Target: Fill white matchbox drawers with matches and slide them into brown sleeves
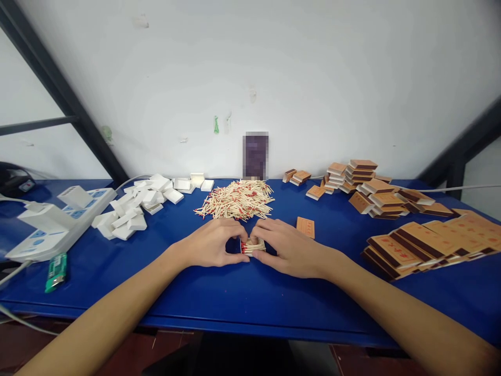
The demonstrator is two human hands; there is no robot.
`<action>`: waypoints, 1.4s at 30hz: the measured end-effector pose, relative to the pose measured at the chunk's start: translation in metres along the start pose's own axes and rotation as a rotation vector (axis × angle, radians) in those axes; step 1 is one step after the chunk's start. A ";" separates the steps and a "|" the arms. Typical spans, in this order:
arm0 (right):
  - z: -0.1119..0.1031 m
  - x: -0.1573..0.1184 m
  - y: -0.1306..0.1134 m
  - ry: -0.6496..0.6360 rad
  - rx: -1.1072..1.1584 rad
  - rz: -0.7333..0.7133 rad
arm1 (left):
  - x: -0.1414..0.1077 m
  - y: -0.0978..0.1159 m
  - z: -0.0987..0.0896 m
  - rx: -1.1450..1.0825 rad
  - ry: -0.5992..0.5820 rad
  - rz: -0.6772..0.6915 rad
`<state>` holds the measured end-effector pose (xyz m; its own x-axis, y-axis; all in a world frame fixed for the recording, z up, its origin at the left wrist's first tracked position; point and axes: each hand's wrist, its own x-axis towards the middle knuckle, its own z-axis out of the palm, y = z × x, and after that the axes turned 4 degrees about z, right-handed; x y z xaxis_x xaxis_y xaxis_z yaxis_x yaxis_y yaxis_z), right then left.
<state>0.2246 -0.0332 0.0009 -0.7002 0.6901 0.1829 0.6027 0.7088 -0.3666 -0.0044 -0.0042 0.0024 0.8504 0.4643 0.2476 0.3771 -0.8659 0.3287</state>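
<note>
Blue table (230,303); hands (213,243) (289,248) around matchstick tray (252,247)

Two hands (215,243) (287,248), one held tray (251,254), one match heap (238,200) (uncountable)

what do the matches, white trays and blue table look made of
Matches: probably matte wood, judging by the pale, straight sticks.
White trays: likely thin matte card, from their thin, flat walls.
Blue table: smooth, slightly glossy, perhaps painted metal or laminate; the even colour leaves it open.
</note>
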 end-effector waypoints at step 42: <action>-0.032 -0.009 0.002 -0.089 -0.302 0.353 | 0.004 0.011 0.004 0.090 -0.059 0.142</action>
<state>0.2447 -0.0335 0.0278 -0.4550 0.8904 0.0112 0.8847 0.4534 -0.1084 0.0049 -0.0126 0.0030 0.9166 0.3264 0.2311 0.2803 -0.9365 0.2109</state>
